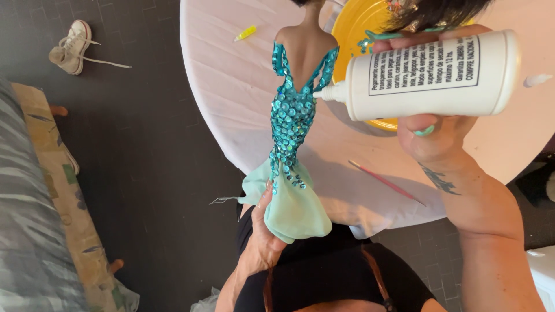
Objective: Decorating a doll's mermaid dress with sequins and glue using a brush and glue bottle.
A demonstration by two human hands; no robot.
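— Two hands busy?
— Yes. At six o'clock the left hand (263, 231) wraps closed around a doll (293, 115) by its pale green skirt. At two o'clock the right hand (430, 130) grips a white glue bottle (428, 75) tight, nozzle touching the sequins, above the round table (219, 86).

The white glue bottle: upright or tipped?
Tipped. The glue bottle lies sideways in the right hand, nozzle pointing at the doll's sequined dress.

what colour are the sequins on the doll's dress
Teal-blue sequins, above a pale mint skirt; head view.
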